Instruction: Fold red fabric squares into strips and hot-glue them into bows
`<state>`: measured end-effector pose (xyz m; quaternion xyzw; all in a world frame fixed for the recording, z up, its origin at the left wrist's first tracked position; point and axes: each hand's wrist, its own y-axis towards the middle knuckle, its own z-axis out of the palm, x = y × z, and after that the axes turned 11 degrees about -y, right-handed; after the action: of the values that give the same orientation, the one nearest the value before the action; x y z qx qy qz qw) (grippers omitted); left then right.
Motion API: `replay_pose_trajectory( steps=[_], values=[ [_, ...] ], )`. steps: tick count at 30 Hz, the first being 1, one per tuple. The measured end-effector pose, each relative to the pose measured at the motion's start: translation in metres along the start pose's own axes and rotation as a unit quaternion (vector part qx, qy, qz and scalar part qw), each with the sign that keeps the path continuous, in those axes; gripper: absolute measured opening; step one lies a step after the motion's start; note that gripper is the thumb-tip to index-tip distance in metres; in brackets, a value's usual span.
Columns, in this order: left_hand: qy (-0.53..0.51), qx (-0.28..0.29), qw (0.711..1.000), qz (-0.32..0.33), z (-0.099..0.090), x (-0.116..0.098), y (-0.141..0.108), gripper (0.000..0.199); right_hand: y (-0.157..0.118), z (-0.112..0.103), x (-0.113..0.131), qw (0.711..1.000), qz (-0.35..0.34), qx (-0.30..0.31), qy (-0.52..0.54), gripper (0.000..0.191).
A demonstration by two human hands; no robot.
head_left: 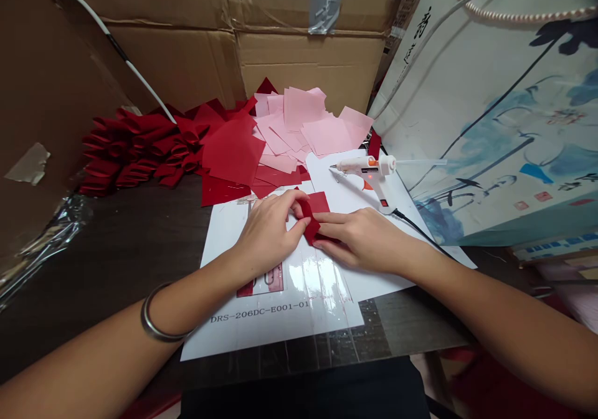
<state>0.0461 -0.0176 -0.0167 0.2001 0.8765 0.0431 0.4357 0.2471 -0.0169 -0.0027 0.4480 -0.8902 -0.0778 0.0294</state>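
Note:
A small red fabric piece (310, 225), partly folded over, is held between my two hands above the white printed sheet (280, 335). My left hand (273, 223) pinches its left side between thumb and fingers. From the right, my right hand (357, 235) grips the folded edge, thumb below and fingers above. Another flat red square (320, 202) shows just behind the fold; whether it is part of the same piece I cannot tell. Beyond my right hand a white glue gun (374, 173) rests on paper, its nozzle pointing left and a small light glowing on it.
Folded red fabric pieces (140, 151) are heaped at the back left. Flat red squares (236, 148) and pink squares (303, 114) lie behind the sheet. Cardboard (308, 64) walls the back; a large printed bag (490, 126) stands right. The glue gun's black cord (423, 235) runs right.

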Motion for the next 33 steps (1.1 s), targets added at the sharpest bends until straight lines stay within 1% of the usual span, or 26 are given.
replay_pose_trajectory(
  steps=[2,5,8,10,14,17,22,25,30,33],
  values=[
    [0.012,-0.002,1.0,0.0,0.0003,0.0008,-0.0005,0.023,-0.0007,0.0003,-0.0002,1.0,0.008,-0.014,-0.011,0.031],
    [0.038,0.007,0.999,0.012,0.0002,0.0014,-0.0006,0.014,-0.0018,0.0,-0.0013,0.998,0.04,-0.036,-0.032,0.029],
    [0.06,0.011,0.997,0.04,-0.0005,0.0018,-0.0003,0.007,-0.0021,-0.0008,-0.0032,0.996,0.069,-0.036,-0.049,0.025],
    [0.065,0.011,0.996,0.062,-0.0006,0.0025,-0.0006,0.008,-0.0017,-0.0008,-0.004,0.995,0.08,-0.03,-0.053,0.024],
    [0.069,0.016,0.991,0.109,0.0012,0.0051,-0.0023,0.018,-0.0007,0.001,-0.0036,0.993,0.094,-0.036,-0.056,0.025],
    [0.072,0.019,0.989,0.125,0.0028,0.0061,-0.0037,0.02,-0.0004,0.0025,-0.0034,0.993,0.096,-0.037,-0.057,0.026],
    [0.069,0.058,0.991,0.102,0.0022,0.0032,-0.0034,0.018,-0.0007,0.0037,-0.005,0.993,0.094,-0.046,-0.055,0.026],
    [0.07,0.071,0.992,0.083,0.0018,0.0017,-0.0037,0.02,-0.0012,0.0041,-0.0055,0.993,0.094,-0.049,-0.051,0.025],
    [0.057,0.101,0.991,0.067,0.0006,0.0015,-0.0057,0.025,-0.002,0.0041,-0.0049,0.992,0.105,-0.041,-0.06,0.024],
    [0.046,0.114,0.99,0.064,-0.0012,0.0017,-0.0049,0.024,-0.0019,0.0037,-0.0045,0.991,0.109,-0.038,-0.062,0.025]
  ],
)
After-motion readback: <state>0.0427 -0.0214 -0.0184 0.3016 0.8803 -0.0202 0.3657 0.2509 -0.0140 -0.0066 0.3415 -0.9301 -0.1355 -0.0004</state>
